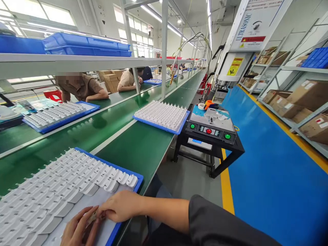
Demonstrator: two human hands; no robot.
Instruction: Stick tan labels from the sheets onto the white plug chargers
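At the bottom, my left hand (80,227) and my right hand (123,205) meet over the near edge of a blue tray (139,182). The fingers of both are closed around a small piece, mostly hidden by them, so its kind cannot be made out. Rows of white plastic housings (51,191) with small prongs fill the tray to the left of my hands. A bare strip of white lining (98,196) shows under and beside my fingers.
A second blue tray of white parts (161,116) lies farther along the green bench (125,145). Right of it stands an ultrasonic machine (233,65) over a black stand with buttons (208,131). Across the bench, a person (87,87) leans near another tray (58,116).
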